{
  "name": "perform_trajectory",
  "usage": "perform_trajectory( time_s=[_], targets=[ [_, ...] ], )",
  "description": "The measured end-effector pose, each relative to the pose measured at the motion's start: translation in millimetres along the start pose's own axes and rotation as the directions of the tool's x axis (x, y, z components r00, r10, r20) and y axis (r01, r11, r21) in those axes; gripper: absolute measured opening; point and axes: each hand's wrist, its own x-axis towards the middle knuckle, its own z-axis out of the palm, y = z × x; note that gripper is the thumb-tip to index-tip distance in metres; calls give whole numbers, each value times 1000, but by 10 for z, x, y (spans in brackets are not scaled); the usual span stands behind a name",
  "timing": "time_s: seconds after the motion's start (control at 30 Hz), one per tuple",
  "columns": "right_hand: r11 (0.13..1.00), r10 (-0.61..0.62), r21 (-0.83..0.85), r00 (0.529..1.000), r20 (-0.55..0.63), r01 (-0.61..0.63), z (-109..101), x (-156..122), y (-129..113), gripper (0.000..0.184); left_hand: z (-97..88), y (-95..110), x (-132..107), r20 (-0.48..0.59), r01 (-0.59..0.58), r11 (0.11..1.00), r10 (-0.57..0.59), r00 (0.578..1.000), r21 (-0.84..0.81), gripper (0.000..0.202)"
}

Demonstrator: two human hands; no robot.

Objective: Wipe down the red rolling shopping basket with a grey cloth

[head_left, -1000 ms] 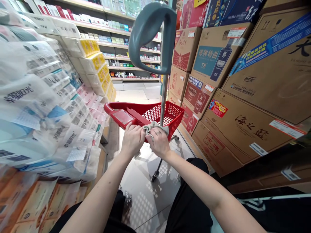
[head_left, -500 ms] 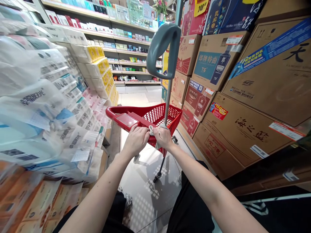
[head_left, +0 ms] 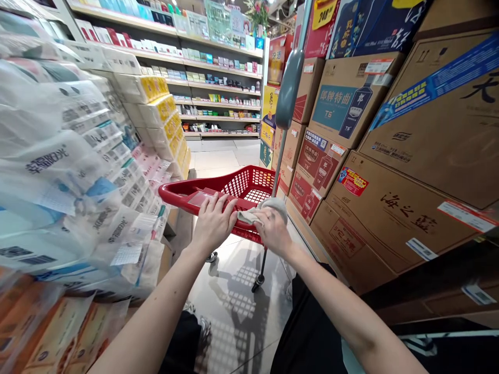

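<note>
Fingers (head_left: pixel 213 203) of the left hand (head_left: pixel 210 227) lie slightly parted over the near rail (head_left: pixel 199 198) of the red shopping cart (head_left: pixel 171 193) (whether they grip it, I cannot tell), while those of the right hand (head_left: pixel 273 232) are bent tightly onto a pale grey cloth (head_left: pixel 245 217), bunched on that same rail, near the metal pole (head_left: pixel 277 171) bearing a grey handle (head_left: pixel 289 93).

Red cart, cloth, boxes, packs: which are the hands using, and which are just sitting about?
Being used:
- pale cloth, held in the right hand
- red cart, with the left hand on its near edge

Just about:
- cardboard boxes on the right
- plastic-wrapped packs on the left
- shelf goods behind
</note>
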Motion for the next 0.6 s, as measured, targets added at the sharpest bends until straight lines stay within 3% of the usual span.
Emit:
perform_trajectory(
  time_s=[0.13, 0.33, 0.47, 0.6],
  targets=[
    [987, 47, -149, 997, -60, -55, 112, -38, -227, 35, -6, 27, -18, 2, 30, 1000, -30, 1000, 3, 46],
    [987, 62, -156, 979, 193, -31, -16, 343, -91, 45, -50, -65, -50, 35, -15, 1000, 16, 999, -23, 45],
    [998, 53, -42, 946, 320, -41, -118, 457, 102, 54, -102, -338, -33, 61, -14, 992, 22, 998, -124, 45],
    [996, 24, 69, 935, 355, -51, -166, 445, 291, 56, -103, -688, -22, 27, 134, 991, -134, 991, 11, 48]
  ],
)
